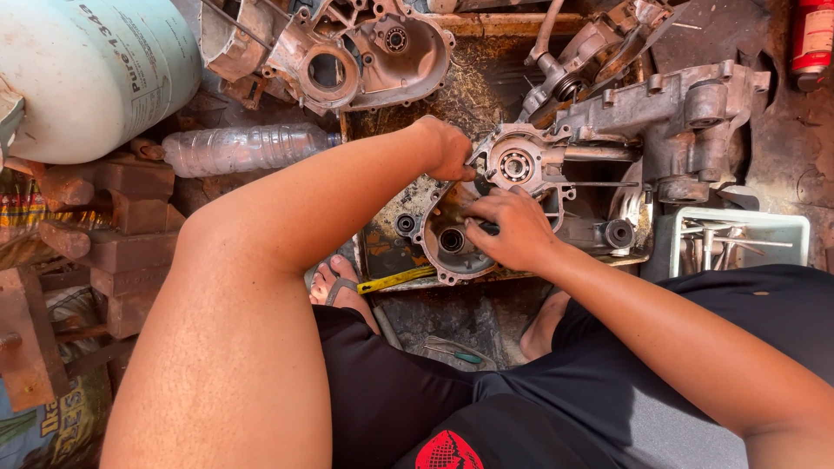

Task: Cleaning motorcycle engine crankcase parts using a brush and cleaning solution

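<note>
While the person squats over the work, the scene reads as follows, nearest first.

Knees and shorts: bare left leg and black shorts point(521, 408) fill the lower frame; a sandalled foot point(334, 287) shows between them, set close so both arms reach the work.

Yellow-handled tool point(395, 280): lies on the ground just past the foot, apart from both hands.

Right hand point(512, 230): fingers curled shut around a dark tool handle point(488, 228), tip directed into the open engine case point(452, 239). The low grip appears to steady the tool against the casting.

Left hand point(452, 149): closed over the case's upper edge beside the bearing point(515, 165); whether it grips a small part or only braces the casting cannot be told.

Engine case location: rests in the rusty metal tray point(382, 247), directly ahead of the knees, open face up, touching both hands.

White crate point(782, 230): right of the tray, holding long metal tools, within reach.

Second crankcase point(678, 113): lies behind the work, crowding the tray's far right.

Plastic bottle point(243, 148): lies on its side left of the tray, near rusty blocks point(130, 226).

Third casing point(365, 48): far edge, well apart.

Gas cylinder point(95, 69): far left corner.

Red canister point(812, 39): far right corner.

Obstruction: the left forearm crosses the tray and hides part of the case's near-left rim.
</note>
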